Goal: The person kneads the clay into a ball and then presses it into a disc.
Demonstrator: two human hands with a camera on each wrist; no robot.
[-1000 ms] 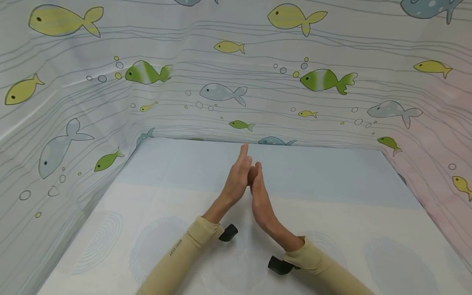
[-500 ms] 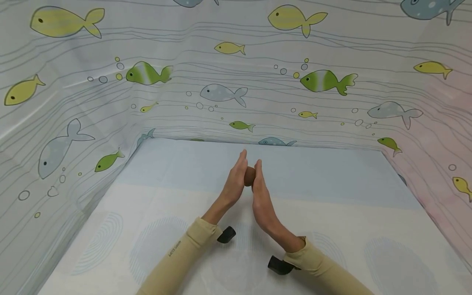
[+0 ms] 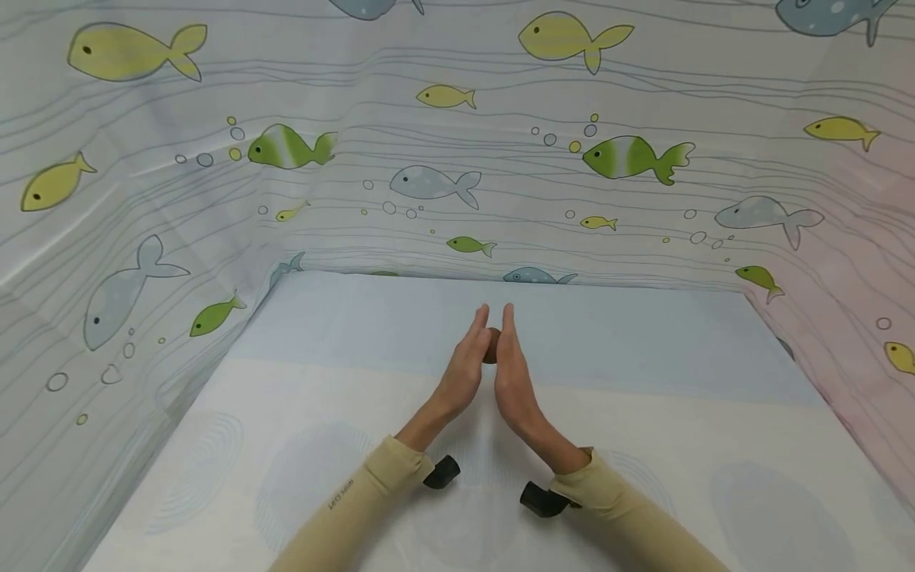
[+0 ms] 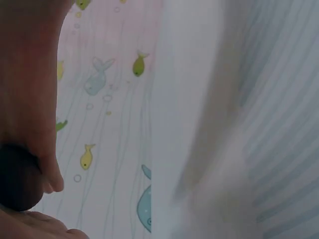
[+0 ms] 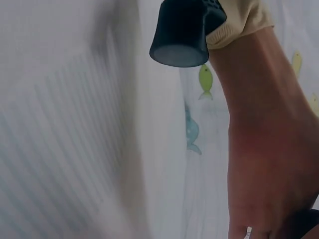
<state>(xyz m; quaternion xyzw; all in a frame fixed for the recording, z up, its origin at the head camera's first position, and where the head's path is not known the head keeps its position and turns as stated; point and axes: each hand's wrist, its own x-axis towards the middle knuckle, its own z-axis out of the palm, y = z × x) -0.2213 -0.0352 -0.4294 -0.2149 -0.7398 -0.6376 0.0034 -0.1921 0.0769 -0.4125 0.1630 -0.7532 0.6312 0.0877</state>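
Both hands stand on edge above the middle of the table, palms facing each other with fingers straight. My left hand [image 3: 465, 369] and right hand [image 3: 515, 373] press a small brown lump [image 3: 490, 346] between their palms, and their fingertips are about level. Only a sliver of the lump shows between the fingers in the head view. The left wrist view shows the lump as a dark round mass [image 4: 17, 177] squeezed against a palm. In the right wrist view the opposite forearm [image 5: 264, 139] fills the right side, and the lump's edge [image 5: 306, 224] shows at the bottom corner.
The table cover [image 3: 643, 413] is white with a pale blue band at the far end. Fish-print curtains [image 3: 429, 183] close off the left, far and right sides. Black camera mounts [image 3: 442, 472] [image 3: 541, 500] sit under both beige-sleeved wrists.
The left hand slid back toward me and the right hand slid forward, so the fingertips are now level. The lump stays between the palms.
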